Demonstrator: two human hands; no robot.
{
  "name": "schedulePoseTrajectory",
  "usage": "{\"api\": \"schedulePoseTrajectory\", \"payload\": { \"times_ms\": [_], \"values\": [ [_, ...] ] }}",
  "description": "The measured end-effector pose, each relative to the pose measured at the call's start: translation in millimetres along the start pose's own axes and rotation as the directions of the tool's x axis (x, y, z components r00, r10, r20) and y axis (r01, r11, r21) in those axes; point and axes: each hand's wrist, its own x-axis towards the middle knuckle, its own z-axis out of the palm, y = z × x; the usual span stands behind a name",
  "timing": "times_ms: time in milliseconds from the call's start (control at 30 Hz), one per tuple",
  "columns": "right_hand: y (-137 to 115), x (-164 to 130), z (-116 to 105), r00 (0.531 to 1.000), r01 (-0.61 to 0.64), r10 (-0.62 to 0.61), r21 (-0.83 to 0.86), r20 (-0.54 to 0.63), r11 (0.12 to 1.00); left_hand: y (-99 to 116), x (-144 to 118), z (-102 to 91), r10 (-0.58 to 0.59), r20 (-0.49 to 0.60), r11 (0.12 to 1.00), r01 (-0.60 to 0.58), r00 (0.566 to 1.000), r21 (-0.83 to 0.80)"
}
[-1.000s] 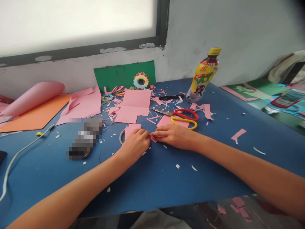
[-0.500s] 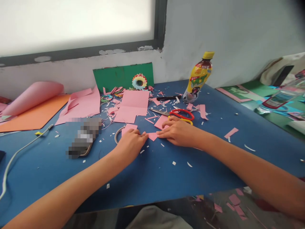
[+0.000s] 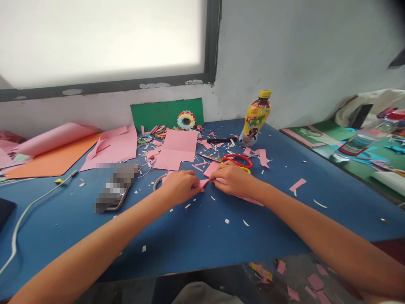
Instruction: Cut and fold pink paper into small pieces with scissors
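Observation:
A small folded piece of pink paper [image 3: 203, 183] is pinched between the thumb and fingers of my left hand [image 3: 181, 186], just above the blue table. My right hand [image 3: 236, 179] has its fingertips closed at the paper's right end; its thumb is partly hidden. Behind and under my right hand lie a pink sheet [image 3: 211, 169] and scissors [image 3: 238, 160] with red and yellow handles, the yellow loop mostly covered. A pale ring [image 3: 156, 182] shows partly behind my left hand.
Pink sheets [image 3: 177, 145], a black pen-like tool [image 3: 221, 140] and a multicoloured paper ring [image 3: 186, 120] lie farther back. A yellow-labelled bottle [image 3: 255, 120] stands right of them. A phone-like object [image 3: 117, 188], partly blurred, and a white cable [image 3: 30, 202] are at left. Paper scraps litter the blue table [image 3: 177, 240].
The pink paper lay flat with a point toward me; now it is tilted and folded narrower between my fingers. My left thumb has come under it. The view has shifted slightly upward and right.

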Motion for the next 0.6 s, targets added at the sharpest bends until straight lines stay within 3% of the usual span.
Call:
{"api": "schedulePoseTrajectory", "payload": {
  "times_ms": [167, 267, 433, 600],
  "values": [
    [-4.7, 1.1, 0.6, 0.999, 0.036, -0.036, 0.104, -0.003, 0.994, -12.5, 14.4, 0.8, -0.019, 0.052, 0.978, 0.029, 0.998, -0.207],
    [-9.3, 1.8, 0.8, 1.0, -0.021, 0.021, 0.168, 0.001, 0.986, -21.0, 22.3, 1.0, -0.024, 0.108, 0.927, 0.063, 0.994, -0.369],
    [-13.5, 1.6, 6.7, 0.985, -0.167, 0.172, 0.344, 0.015, 0.924, -27.8, 27.9, -0.5, -0.036, 0.207, 0.766, 0.16, 0.978, -0.623],
    [-16.7, 3.4, 10.5, 0.969, -0.212, 0.248, 0.526, 0.003, 0.823, -21.2, 25.6, 4.6, -0.156, 0.182, 0.557, 0.239, 0.971, -0.796]
  ]
}}
